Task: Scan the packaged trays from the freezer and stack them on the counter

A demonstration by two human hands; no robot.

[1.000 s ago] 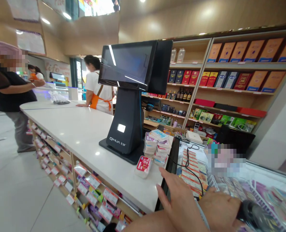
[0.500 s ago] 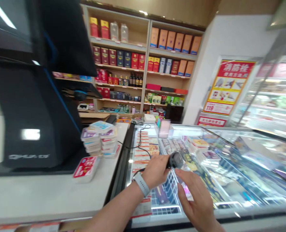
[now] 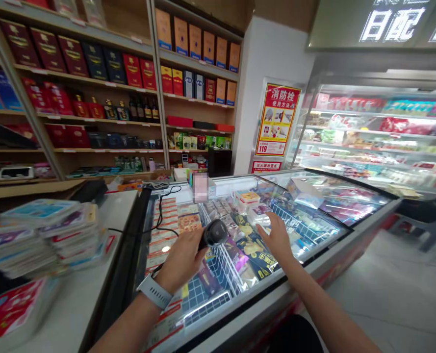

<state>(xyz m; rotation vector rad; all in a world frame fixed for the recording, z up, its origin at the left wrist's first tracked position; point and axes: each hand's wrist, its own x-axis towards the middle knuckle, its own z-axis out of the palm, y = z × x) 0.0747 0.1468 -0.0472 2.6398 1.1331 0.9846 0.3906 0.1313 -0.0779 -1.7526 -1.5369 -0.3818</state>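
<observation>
Right hand drawn away from the held device, over the freezer

Both hands now sit farther apart than in the earlier frame — the right hand [image 3: 276, 240] has moved away from the black handheld device [image 3: 216, 232], and the view has swung toward the chest freezer [image 3: 236, 306]. The left hand [image 3: 181, 260] has its fingers closed around the device, its round end projecting beyond them above the glass. The right fingers are open and loosely spread, gripping nothing.

Below the left fingers, a white wire basket [image 3: 229, 267] holds a purple package [image 3: 207, 277]. Between the hands lie black-and-yellow bags [image 3: 254, 247]; just beyond the right fingertips are clear tubs [image 3: 258, 213], though whether on or under the glass I cannot tell. Another wire basket [image 3: 313, 235] lies to their right.

The freezer's near edge runs on the wearer's side of both sets of fingers. Open air separates the device from the right fingertips — left of the left fingers, the counter [image 3: 89, 294] bears stacked tubs [image 3: 74, 230].
</observation>
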